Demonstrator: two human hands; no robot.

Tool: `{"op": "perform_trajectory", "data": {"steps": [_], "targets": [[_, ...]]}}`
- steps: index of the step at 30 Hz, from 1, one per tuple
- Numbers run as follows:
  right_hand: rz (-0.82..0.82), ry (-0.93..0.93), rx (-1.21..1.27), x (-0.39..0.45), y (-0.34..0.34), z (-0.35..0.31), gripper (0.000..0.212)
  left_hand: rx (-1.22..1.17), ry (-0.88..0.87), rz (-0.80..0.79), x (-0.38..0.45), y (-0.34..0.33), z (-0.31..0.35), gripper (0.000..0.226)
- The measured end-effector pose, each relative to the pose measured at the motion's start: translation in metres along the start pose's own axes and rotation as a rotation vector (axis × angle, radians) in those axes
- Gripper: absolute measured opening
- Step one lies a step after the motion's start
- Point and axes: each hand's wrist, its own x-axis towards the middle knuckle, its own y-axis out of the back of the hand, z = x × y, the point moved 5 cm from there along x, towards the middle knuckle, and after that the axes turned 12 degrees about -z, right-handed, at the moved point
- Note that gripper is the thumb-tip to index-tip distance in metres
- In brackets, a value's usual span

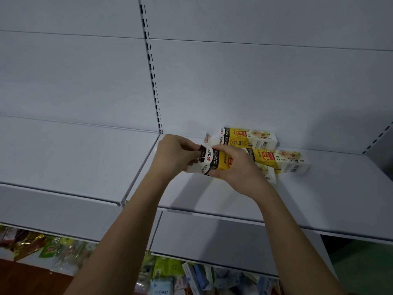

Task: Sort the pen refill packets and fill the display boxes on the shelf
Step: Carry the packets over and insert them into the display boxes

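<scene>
My right hand (236, 167) grips a yellow, white and black display box (214, 161) lying on its side, just above the grey shelf (212, 199). My left hand (176, 154) pinches the box's open white flap end, where dark refill tips show. Two more boxes of the same kind lie on the shelf behind: one (248, 138) against the back panel, another (285, 160) to the right, partly hidden by my right hand.
The shelf's front edge (276, 223) runs across below my arms, with a seam to the neighbouring shelf (63, 162) on the left. A slotted upright (152, 67) divides the back panels. Lower shelves hold mixed packaged goods (170, 277).
</scene>
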Motion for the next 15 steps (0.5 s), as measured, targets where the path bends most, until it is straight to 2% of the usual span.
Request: {"op": "perform_trajectory", "data": {"steps": [5,9,15], "targets": [[0.019,-0.037,-0.108,-0.004,-0.001,0.006,0.067,0.083,0.019,-0.100,0.008,-0.030,-0.013,0.017],[-0.050,-0.105,-0.233,-0.010,-0.003,0.021,0.064,0.092,0.047,-0.259,0.006,-0.051,-0.027,0.024],[-0.126,-0.130,-0.323,-0.012,-0.003,0.019,0.063,0.250,-0.032,-0.158,-0.003,-0.045,-0.031,0.029]]}}
